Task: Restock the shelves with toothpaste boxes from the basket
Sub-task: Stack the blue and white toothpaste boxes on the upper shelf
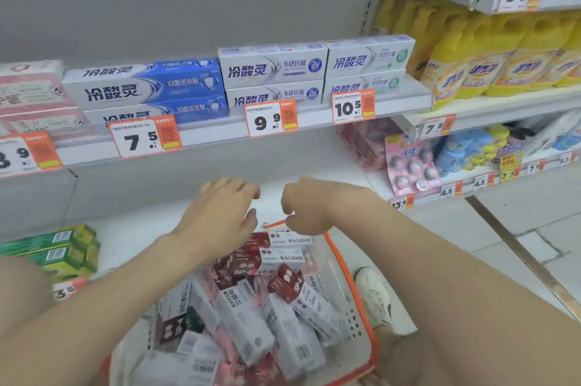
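Observation:
A white basket with an orange rim (352, 288) sits low in front of me, piled with several toothpaste boxes (251, 307) in white, grey and dark red. Both my hands hover over its far end, in front of the bare white lower shelf (151, 222). My left hand (220, 215) has its fingers bent loosely downward and holds nothing. Just to its right, my right hand (305, 209) has its fingers curled in, and I see nothing in it. Two red-and-white boxes (279, 247) lie directly beneath the hands.
Green toothpaste boxes (59, 250) lie at the left of the lower shelf. The shelf above carries stacked blue and white toothpaste boxes (147, 86) behind price tags. Yellow bottles (490, 61) fill the shelves at right. A white shoe (374, 294) stands beside the basket.

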{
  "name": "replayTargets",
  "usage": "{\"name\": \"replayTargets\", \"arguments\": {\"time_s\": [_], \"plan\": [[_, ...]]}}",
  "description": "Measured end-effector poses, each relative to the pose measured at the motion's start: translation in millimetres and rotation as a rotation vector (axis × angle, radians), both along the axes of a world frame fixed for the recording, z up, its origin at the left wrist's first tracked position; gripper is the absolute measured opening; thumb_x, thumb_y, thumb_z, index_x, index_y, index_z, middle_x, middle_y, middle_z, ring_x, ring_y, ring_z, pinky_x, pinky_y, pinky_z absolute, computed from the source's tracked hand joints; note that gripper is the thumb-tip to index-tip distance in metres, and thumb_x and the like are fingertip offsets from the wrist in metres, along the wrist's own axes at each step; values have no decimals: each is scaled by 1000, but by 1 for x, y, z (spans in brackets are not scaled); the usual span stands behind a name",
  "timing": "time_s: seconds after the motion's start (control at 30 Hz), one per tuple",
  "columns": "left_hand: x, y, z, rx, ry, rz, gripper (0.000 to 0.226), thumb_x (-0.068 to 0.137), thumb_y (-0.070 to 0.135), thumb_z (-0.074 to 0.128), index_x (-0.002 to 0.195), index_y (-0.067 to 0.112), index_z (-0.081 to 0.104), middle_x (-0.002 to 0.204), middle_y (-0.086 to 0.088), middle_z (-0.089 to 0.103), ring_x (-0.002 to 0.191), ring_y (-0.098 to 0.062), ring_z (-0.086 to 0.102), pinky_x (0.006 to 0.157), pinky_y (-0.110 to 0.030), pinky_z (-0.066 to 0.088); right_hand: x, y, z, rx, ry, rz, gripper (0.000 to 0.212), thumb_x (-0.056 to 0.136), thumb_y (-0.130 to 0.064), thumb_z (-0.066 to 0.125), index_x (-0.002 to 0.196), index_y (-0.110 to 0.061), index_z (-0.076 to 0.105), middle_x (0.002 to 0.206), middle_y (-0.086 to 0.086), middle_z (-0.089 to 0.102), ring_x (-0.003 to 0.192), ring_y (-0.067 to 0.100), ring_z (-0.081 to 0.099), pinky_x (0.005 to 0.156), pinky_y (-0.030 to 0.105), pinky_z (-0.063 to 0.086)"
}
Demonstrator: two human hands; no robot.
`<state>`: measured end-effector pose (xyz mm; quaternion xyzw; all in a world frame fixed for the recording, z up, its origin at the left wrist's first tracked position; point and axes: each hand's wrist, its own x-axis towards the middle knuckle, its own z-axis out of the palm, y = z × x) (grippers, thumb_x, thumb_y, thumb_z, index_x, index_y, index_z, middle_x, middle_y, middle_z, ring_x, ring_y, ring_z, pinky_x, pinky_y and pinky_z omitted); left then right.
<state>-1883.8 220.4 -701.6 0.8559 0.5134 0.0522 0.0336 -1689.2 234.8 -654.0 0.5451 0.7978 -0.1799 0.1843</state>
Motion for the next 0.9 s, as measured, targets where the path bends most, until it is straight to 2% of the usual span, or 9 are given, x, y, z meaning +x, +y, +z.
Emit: {"name": "replayTargets", "arguments": {"time_s": [0.07,0.13,0.23,0.3,0.4,0.47,0.6,0.73,0.9], "plan": [[-2,-6,-17,-143,60,22,40,99,36,52,137,21,55,130,-2,65,120,-28,59,99,-45,49,-6,-1,-14,-29,-39,-17,22,96,-13,52,75,-12,49,84,6,55,80,29,58,69,34,49],[-5,-7,-38,-238,43,70,42,101,36,51,139,20,54,131,-4,63,120,-29,59,97,-45,52,-12,2,-37,-33,-82,-44,23,96,-7,52,75,-13,42,81,4,48,69,24,54,66,33,48],[-13,-4,-78,-344,167,210,40,106,39,42,139,17,50,136,-9,55,122,-34,53,100,-51,50,-21,13,-84,-67,-242,-62,8,93,-4,54,98,-8,57,92,5,54,83,28,63,84,44,58],[-19,-2,-105,-480,271,310,52,108,47,35,153,22,34,157,-13,36,140,-45,38,112,-61,37,-18,18,-115,-47,-261,-153,29,91,-4,58,119,-7,65,108,9,63,102,37,68,91,54,58],[-24,3,-137,-623,320,447,68,107,61,24,166,31,6,174,-11,8,153,-59,9,121,-74,13,6,8,-161,10,-333,-370,55,96,-14,58,149,-13,44,147,21,50,122,46,60,98,62,50],[-18,4,-150,-649,303,504,73,105,65,21,166,31,0,174,-14,8,152,-63,5,122,-74,13,31,-13,-194,-24,-291,-472,75,95,-12,59,157,-26,20,152,22,38,121,48,60,96,61,51],[-2,5,-152,-616,316,580,77,105,66,23,167,29,-3,173,-20,11,152,-63,7,123,-73,9,60,-29,-213,-52,-28,-468,99,93,6,53,161,-44,2,127,13,45,105,37,63,79,43,52],[9,-8,-154,-619,249,653,74,104,66,22,166,36,-4,175,-12,4,155,-58,-5,121,-76,0,78,-27,-208,9,-23,-369,119,90,6,57,157,-47,-27,113,10,47,97,37,64,74,45,48],[51,-21,-155,-635,141,664,71,105,65,23,167,40,-4,176,-10,-5,155,-55,-15,123,-74,-1,118,-29,-212,57,-76,-378,122,89,5,62,158,-36,-30,106,11,48,93,35,63,73,43,45]]}}
